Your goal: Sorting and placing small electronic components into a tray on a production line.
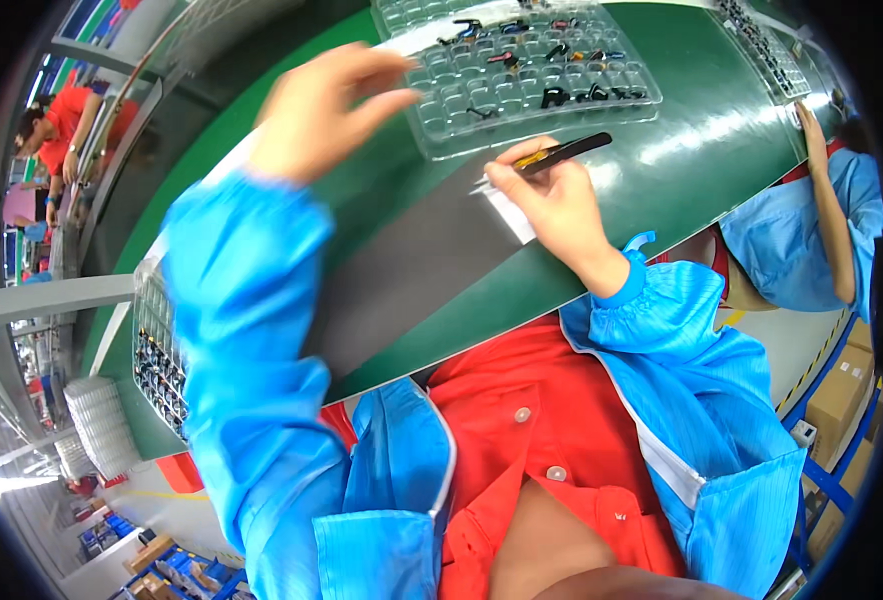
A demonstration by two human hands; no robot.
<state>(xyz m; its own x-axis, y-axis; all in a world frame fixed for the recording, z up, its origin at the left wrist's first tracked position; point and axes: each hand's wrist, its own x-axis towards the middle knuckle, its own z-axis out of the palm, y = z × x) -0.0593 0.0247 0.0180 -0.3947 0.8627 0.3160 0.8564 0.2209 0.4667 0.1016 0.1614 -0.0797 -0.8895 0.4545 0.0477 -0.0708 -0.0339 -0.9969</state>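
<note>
My right hand (567, 205) grips black tweezers (577, 150) with yellow marking; their tip points left, over a small white piece (510, 215) on the dark grey mat (402, 260). My left hand (327, 110) is raised at the left of a clear compartment tray (442, 135). Motion smears it, but the thumb and fingers stand apart with nothing seen between them. Several small black parts (556, 97), some with coloured bits, lie in the tray's compartments.
Another tray (160, 365) of small parts sits at the left table edge, beside stacked clear trays (102, 425). A third parts tray (762, 50) is far right, near a co-worker's arm (827, 200). A grey rail (52, 300) crosses at left. Cardboard boxes (842, 395) stand on right shelving.
</note>
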